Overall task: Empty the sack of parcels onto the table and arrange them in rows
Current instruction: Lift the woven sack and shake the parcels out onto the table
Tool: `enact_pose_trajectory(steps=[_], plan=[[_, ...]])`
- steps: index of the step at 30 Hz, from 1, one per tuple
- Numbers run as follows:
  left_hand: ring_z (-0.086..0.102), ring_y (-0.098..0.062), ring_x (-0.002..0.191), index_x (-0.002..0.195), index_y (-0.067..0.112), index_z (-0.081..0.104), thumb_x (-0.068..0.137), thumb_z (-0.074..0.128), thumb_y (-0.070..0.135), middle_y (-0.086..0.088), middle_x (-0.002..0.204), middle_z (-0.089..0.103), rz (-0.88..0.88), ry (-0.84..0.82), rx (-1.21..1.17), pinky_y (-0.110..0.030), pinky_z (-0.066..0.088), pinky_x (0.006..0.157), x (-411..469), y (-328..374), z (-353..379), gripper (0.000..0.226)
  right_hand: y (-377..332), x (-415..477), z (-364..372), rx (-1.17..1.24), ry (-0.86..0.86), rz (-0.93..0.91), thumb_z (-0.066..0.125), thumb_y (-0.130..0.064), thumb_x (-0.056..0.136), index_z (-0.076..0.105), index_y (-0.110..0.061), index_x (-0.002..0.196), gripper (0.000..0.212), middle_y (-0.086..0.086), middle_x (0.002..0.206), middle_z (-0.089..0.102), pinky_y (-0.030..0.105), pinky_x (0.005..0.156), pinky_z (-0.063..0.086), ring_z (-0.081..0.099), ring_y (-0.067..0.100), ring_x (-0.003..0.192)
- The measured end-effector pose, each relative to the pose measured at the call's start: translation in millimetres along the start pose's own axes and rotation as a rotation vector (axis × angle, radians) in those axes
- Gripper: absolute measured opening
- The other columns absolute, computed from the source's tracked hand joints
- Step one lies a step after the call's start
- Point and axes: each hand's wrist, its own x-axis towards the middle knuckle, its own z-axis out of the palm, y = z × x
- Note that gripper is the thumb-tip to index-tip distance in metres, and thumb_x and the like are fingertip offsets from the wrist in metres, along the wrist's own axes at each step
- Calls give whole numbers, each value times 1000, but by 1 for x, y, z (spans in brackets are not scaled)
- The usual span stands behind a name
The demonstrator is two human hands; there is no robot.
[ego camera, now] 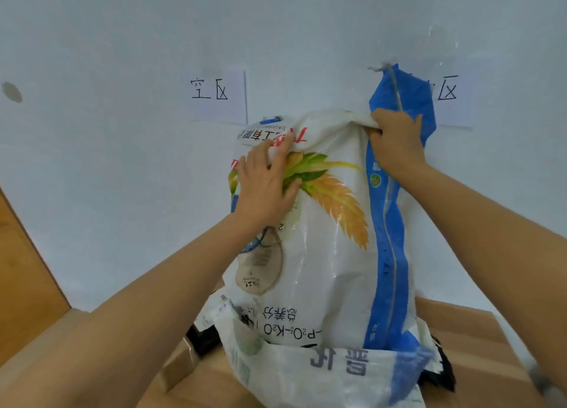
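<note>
The white woven plastic sack with a blue side stripe [331, 254] stands inverted on the tan wooden surface [491, 361]. The right hand [397, 140] clenches the sack's upper corner, and the left hand [267, 186] pinches bunched fabric near its top. Black parcels [204, 340] poke out beneath the sack. Its upside-down print reads "P2O5-K2O". A white paper sheet [217, 96] behind the sack reads "空区".

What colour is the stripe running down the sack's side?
Blue; the stripe runs down the white sack, seen in the head view.
</note>
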Motion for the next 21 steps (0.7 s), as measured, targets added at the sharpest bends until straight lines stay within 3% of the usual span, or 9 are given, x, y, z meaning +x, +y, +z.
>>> enact_pose_trajectory(steps=[2, 4, 7, 9, 11, 16, 18, 21], plan=[[11, -38, 143, 152, 34, 7, 76, 54, 70, -18, 156, 13, -57, -102, -85, -65, 10, 112, -23, 15, -14, 97, 12, -4, -4, 22, -11, -15, 43, -16, 95, 44, -14, 72, 23, 5, 70, 47, 60, 112, 18, 48, 28, 78], [-6, -34, 146, 153, 32, 8, 62, 55, 85, -13, 159, -2, 15, -219, -210, -65, 2, 113, -61, 32, -33, 115, 19, -7, -10, 33, -12, -36, 42, -20, 92, 42, -16, 73, 20, 3, 72, 45, 62, 102, 30, 51, 33, 81], [-9, -38, 146, 153, 30, 20, 55, 50, 93, -16, 160, -1, 357, -390, -148, -72, 2, 108, -151, 47, -39, 120, 26, -17, -16, 39, 6, -33, 41, -23, 91, 46, -16, 78, 16, 6, 78, 47, 56, 96, 37, 46, 25, 79], [-5, -42, 146, 152, 30, 23, 56, 48, 94, -18, 160, 4, 422, -457, -61, -74, 4, 105, -203, 45, -25, 118, 33, -22, -17, 38, 23, -41, 40, -23, 92, 48, -13, 79, 18, 7, 78, 47, 46, 79, 39, 43, 20, 77], [0, -44, 145, 152, 29, 24, 59, 46, 94, -19, 159, 9, 421, -462, 2, -75, 9, 104, -232, 42, -4, 116, 39, -28, -17, 22, 18, -61, 41, -22, 93, 50, -8, 80, 21, 7, 77, 47, 36, 67, 29, 42, 19, 75], [10, -45, 144, 151, 32, 25, 59, 44, 95, -19, 158, 14, 344, -487, 67, -74, 15, 104, -247, 45, 54, 113, 35, -45, -16, 37, 10, -113, 42, -19, 94, 55, -2, 84, 24, 10, 79, 50, 24, 68, 24, 44, 22, 75], [3, -44, 145, 153, 34, 14, 57, 53, 91, -16, 160, 3, 229, -575, 129, -72, 13, 106, -247, 52, 76, 119, 22, -47, -20, 1, 5, -172, 40, -17, 90, 53, -2, 81, 21, 15, 80, 53, 29, 73, 27, 50, 31, 80], [-24, -40, 142, 152, 36, -9, 65, 64, 76, -13, 157, -24, 109, -668, 117, -68, 3, 110, -237, 63, 97, 120, 3, -50, -26, -89, -12, -293, 39, -14, 83, 59, 1, 91, 26, 19, 91, 58, 44, 96, 34, 52, 34, 94]])
